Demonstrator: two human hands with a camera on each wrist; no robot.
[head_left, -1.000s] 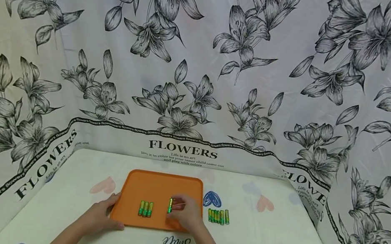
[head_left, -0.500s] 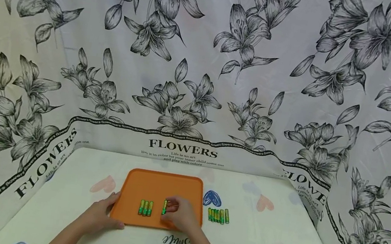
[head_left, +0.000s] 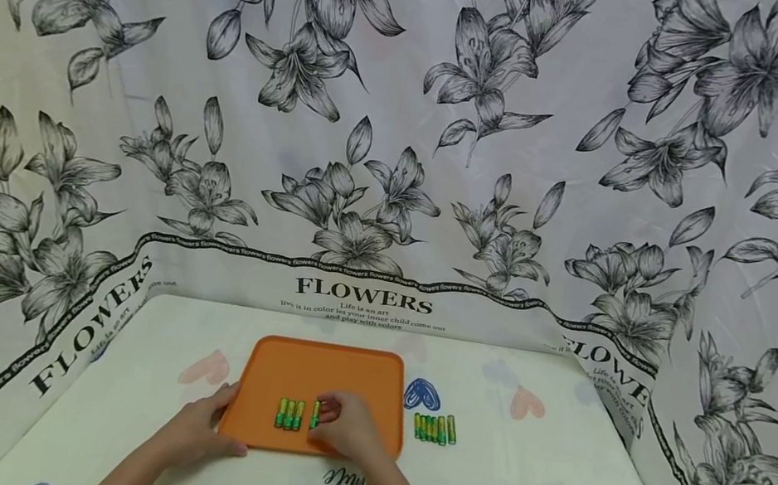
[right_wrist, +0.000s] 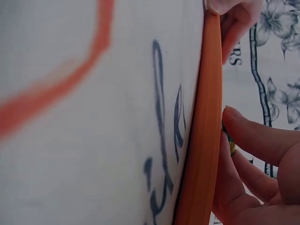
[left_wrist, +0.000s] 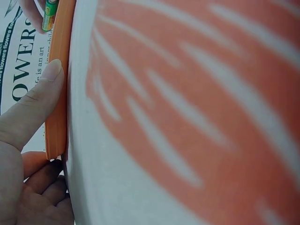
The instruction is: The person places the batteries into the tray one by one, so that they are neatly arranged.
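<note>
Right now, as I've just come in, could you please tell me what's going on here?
A person is handling what look like small batteries. The grip of their right hand has one battery over the orange tray, just right of three batteries in a row; whether it touches the tray is unclear. Their left hand holds the tray's near left corner. More batteries lie together on the tablecloth to the right.
</note>
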